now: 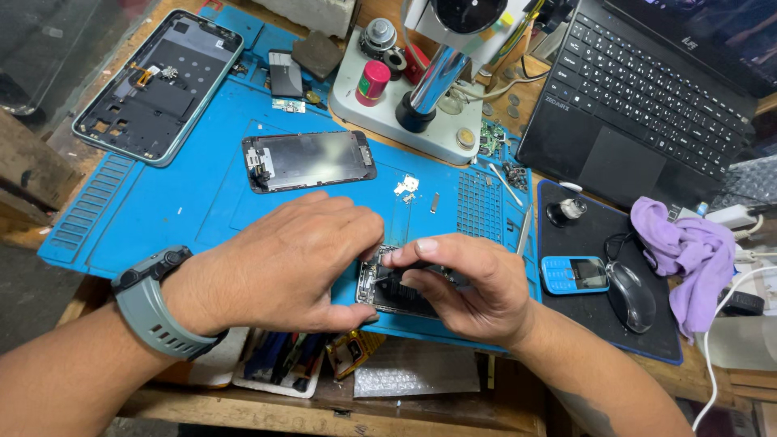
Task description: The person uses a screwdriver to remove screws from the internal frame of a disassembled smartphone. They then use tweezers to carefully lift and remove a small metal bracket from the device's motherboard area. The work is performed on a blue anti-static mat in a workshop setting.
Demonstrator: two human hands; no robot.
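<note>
An opened phone body [387, 293] lies at the front edge of the blue work mat [178, 202], mostly hidden under my hands. My left hand [283, 263], with a grey watch on its wrist, rests over the phone's left side and steadies it. My right hand [465, 283] pinches a small dark tool [398, 277] with thumb and forefinger, its tip down inside the phone. A detached phone screen [309, 159] lies face up farther back on the mat.
A larger open phone frame [158, 85] sits at the back left. A microscope base [405, 105] stands behind the mat, a black laptop [647, 89] at the right. On a dark pad lie a small blue phone [575, 273], a mouse [631, 295] and a purple cloth [688, 251].
</note>
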